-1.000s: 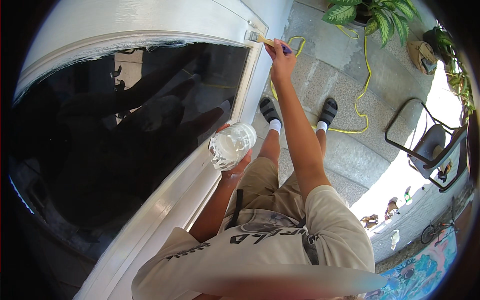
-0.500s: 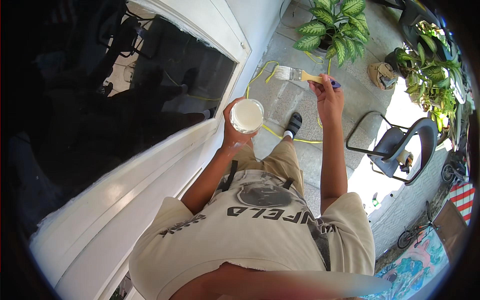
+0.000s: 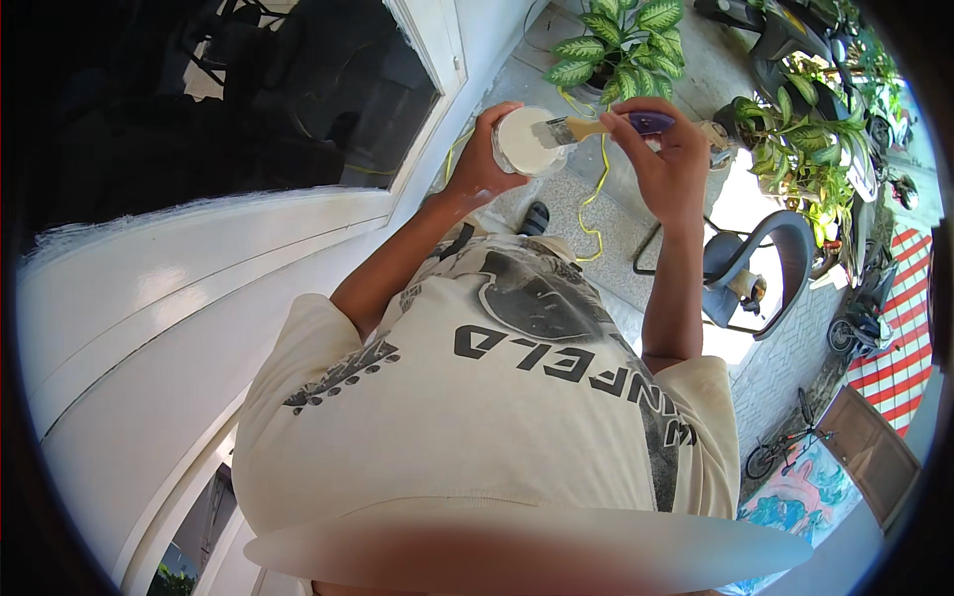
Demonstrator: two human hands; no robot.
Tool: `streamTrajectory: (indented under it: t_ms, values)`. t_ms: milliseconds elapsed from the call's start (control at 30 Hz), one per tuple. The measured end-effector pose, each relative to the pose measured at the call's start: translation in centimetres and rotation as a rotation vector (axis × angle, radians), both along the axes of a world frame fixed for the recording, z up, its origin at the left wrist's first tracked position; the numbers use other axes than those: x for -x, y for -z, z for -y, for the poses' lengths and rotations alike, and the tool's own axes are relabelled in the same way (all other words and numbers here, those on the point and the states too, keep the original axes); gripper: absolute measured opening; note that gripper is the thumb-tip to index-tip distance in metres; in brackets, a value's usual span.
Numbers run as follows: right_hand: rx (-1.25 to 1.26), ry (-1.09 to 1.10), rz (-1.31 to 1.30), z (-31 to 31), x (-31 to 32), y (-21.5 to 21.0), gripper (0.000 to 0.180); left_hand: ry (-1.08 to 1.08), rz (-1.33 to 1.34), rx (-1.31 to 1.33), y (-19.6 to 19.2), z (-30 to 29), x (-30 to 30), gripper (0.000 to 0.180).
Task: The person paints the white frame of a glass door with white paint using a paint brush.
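Since the earlier frame the paintbrush (image 3: pixel 581 129) has moved in from the right; the gap to the clear container (image 3: pixel 558 165) is closed, and the bristles now lie over its open mouth. The view has also shifted, with less of the dark glass visible.

Left hand (image 3: pixel 479 166): wrapped around the container's left side, grasping it, thumb on the near side, fingers on the far side. White smears on the wrist. White paint (image 3: pixel 519 139) fills the visible opening. Right hand (image 3: pixel 676 159): gripping the brush by its handle, yellow toward the bristles and purple at the end, bristles pointing left. Cannot tell whether the bristles dip into the paint or rest on the rim.

Just below the container: one dark sandal (image 3: pixel 535 219) on the paved floor (image 3: pixel 563 199). A yellow strap (image 3: pixel 586 214) trails there, right of the sandal.

Left: dark glass pane (image 3: pixel 298 119) in a white frame (image 3: pixel 199 243), white streaks along the glass edge. Far: leafy potted plant (image 3: pixel 626 45). Right: dark chair (image 3: pixel 792 260); farther right, a red-and-white striped surface (image 3: pixel 894 333).
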State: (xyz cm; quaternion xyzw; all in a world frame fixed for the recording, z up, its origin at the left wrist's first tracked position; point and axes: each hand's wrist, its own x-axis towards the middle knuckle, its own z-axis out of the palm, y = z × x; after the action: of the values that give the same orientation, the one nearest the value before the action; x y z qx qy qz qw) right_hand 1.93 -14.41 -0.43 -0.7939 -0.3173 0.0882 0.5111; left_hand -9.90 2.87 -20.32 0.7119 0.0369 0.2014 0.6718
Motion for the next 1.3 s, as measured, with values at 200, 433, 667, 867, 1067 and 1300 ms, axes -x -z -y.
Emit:
streamTrajectory:
  t_ms: [200,433,667,867,1067,1300]
  values:
    - [0.209,-0.092,0.237,-2.5,0.9,0.1,0.02,0.027,0.042,-0.039,-2.0,0.0,-1.1,0.099]
    - [0.309,-0.132,0.398,-3.8,0.5,0.9,0.021,0.027,0.053,-0.064,-3.1,-0.1,-1.2,0.099]
    - [0.305,-0.163,0.458,-4.8,0.1,1.9,0.018,0.067,0.058,-0.082,-2.9,-1.0,-1.3,0.099]
    - [0.331,-0.172,0.495,-5.3,0.4,1.9,0.018,0.048,0.064,-0.086,-3.4,-1.4,-1.6,0.099]
    - [0.33,-0.165,0.488,-5.5,0.3,2.1,0.019,0.044,0.049,-0.085,-3.5,-1.7,-1.7,0.097]
    - [0.072,0.023,0.166,-4.0,-0.7,1.0,0.02,-0.036,0.052,-0.12,-2.4,-2.0,-2.0,0.098]
